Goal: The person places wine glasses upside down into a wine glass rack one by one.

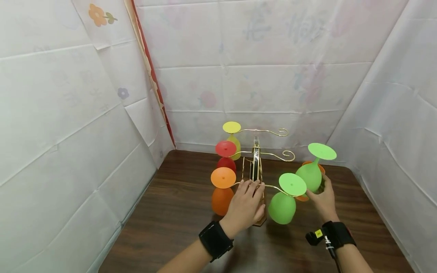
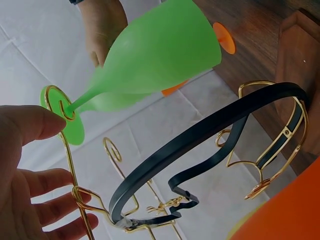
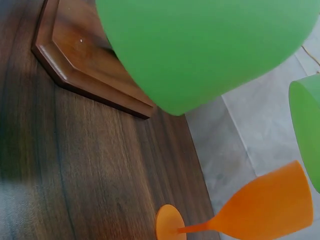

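Note:
A gold wire glass rack [image 1: 256, 159] with a dark spine stands on the table. My left hand [image 1: 246, 206] rests its fingers on the front wire arm near the spine, thumb spread apart. On that arm's right end a green goblet [image 1: 281, 208] hangs upside down by its foot. Just right of it my right hand [image 1: 324, 197] grips the bowl of another upside-down green goblet [image 1: 308, 176], its foot upward. That hand is outside the right wrist view, where the held goblet [image 3: 310, 125] shows only at the edge.
On the rack's left side hang an orange goblet [image 1: 222, 199], a red goblet [image 1: 225, 148] and a yellow goblet [image 1: 232, 127]. Another orange goblet [image 3: 265, 205] stands upright on the dark wood table [image 1: 177, 212], behind the held one. White sheeted walls [image 1: 273, 87] enclose the table.

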Tool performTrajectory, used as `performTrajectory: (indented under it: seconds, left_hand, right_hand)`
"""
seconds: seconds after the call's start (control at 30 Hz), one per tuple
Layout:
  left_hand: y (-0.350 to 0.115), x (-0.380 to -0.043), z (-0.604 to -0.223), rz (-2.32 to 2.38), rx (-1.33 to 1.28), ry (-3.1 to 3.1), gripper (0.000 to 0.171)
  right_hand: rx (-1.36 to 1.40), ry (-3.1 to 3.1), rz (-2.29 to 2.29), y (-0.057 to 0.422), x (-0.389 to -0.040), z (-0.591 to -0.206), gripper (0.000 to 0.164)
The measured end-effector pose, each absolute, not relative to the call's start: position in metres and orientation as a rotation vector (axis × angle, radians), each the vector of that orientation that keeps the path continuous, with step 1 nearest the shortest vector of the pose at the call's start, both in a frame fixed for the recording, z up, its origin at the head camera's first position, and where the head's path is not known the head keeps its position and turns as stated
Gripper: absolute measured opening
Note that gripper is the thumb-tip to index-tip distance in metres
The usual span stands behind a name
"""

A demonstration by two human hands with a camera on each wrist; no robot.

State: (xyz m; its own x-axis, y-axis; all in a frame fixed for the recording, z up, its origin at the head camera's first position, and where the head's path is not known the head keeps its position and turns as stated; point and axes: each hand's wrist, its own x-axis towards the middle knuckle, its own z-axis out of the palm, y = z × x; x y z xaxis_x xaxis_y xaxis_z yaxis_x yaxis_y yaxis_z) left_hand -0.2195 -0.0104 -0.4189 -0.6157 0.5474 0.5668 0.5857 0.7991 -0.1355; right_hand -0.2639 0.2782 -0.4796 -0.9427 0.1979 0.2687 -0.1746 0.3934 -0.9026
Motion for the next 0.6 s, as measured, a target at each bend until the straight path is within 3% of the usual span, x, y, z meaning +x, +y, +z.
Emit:
performTrajectory:
  seconds: [0.37,0.6]
  left_hand:
    - [-0.011,-0.219,-0.418,-0.082,-0.833,-2.377,0.053]
    - [-0.010,-0.217,-0.417,-0.095,-0.836,-2.387,0.054]
  right_hand:
    - [0.040,-2.344,1.616,0.273,-0.290,-0.481,0.089]
    - [0.079,-2.319,1.649,0.268,-0.304,-0.482,0.082]
